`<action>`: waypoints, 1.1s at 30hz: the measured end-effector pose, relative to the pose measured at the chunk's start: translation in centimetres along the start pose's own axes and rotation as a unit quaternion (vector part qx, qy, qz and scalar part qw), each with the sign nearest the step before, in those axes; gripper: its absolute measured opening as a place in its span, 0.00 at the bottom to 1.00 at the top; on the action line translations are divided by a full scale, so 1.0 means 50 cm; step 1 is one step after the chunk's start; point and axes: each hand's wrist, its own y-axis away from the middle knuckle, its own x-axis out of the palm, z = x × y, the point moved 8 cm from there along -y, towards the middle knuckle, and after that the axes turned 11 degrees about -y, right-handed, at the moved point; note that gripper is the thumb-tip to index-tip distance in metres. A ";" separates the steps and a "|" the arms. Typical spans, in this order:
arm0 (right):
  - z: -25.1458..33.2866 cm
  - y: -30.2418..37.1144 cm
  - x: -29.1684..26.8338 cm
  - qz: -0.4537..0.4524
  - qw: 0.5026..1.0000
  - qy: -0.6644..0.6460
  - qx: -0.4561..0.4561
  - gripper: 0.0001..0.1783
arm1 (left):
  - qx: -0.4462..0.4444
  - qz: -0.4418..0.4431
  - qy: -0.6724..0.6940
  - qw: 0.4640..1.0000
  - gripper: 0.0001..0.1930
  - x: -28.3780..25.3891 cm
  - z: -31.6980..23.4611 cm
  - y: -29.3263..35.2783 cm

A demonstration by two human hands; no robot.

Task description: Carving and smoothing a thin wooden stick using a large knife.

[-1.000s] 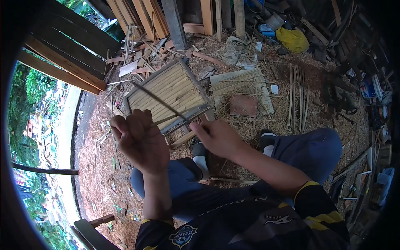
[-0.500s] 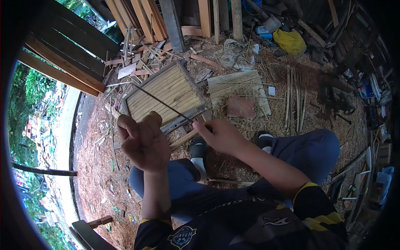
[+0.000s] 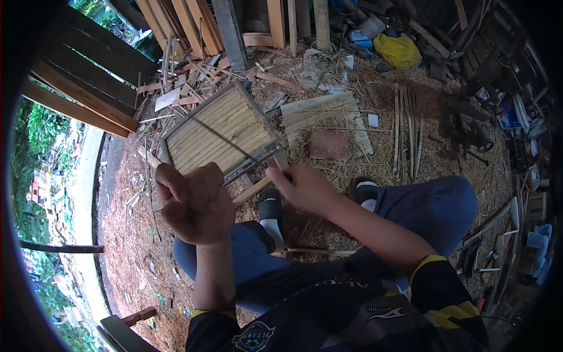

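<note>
My left hand (image 3: 196,202) is raised at the middle left, its fingers curled into a fist; what it holds, if anything, is hidden. To the right of it, my right hand (image 3: 302,186) pinches with thumb and fingers at the lower end of a thin dark stick (image 3: 226,141). The stick slants up and left from there, blurred, passing in front of a slatted wooden panel (image 3: 220,132) in a grey frame. Below and behind both hands, this panel rests tilted near my feet.
Beyond the panel lie a mat of thin strips (image 3: 319,114), a reddish board (image 3: 329,144) and several long strips (image 3: 404,132) on shavings. Planks (image 3: 196,26) lean at the back. A yellow bag (image 3: 397,51) sits among clutter. Dark machinery (image 3: 466,132) stands right.
The whole scene has shifted slightly left and up in the view. My hands keep nearly the same pose, and the stick still slants up from the right hand.
</note>
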 end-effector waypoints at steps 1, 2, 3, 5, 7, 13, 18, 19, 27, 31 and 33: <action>-0.006 -0.008 -0.004 -0.007 0.999 -0.004 0.031 0.35 | 0.002 -0.002 0.010 1.000 0.13 -0.004 0.002 -0.001; 0.000 -0.004 -0.004 -0.008 0.999 -0.004 0.032 0.35 | 0.001 -0.001 0.011 1.000 0.13 -0.005 0.002 -0.001; 0.013 0.004 0.004 0.018 0.999 -0.008 0.028 0.34 | 0.006 0.008 0.007 1.000 0.13 -0.001 -0.003 -0.002; 0.017 0.016 0.012 0.042 0.999 -0.009 0.032 0.33 | 0.007 0.014 0.009 1.000 0.13 0.012 -0.001 0.001; -0.004 0.016 0.009 0.003 1.000 0.012 0.024 0.33 | 0.027 -0.050 -0.056 0.997 0.12 0.001 -0.001 -0.005; 0.004 0.012 -0.001 0.028 0.999 0.032 0.017 0.36 | 0.038 -0.084 -0.018 0.996 0.06 -0.020 -0.004 -0.020; -0.047 -0.003 -0.005 0.023 0.995 0.039 0.085 0.37 | 0.039 -0.033 -0.005 0.999 0.05 -0.027 -0.008 -0.027; -0.055 -0.004 -0.005 0.038 0.992 0.049 0.113 0.37 | 0.038 -0.031 -0.003 0.999 0.05 -0.025 -0.006 -0.026; -0.096 -0.020 -0.007 0.009 0.992 0.051 0.113 0.38 | 0.017 -0.025 0.028 0.999 0.06 -0.032 0.001 -0.025; -0.038 -0.022 0.009 0.026 0.999 0.033 0.029 0.39 | 0.018 -0.036 0.011 0.999 0.07 -0.040 -0.009 -0.030; -0.104 -0.044 -0.001 0.026 0.993 0.058 0.099 0.38 | 0.019 -0.040 0.019 0.999 0.07 -0.052 -0.009 -0.033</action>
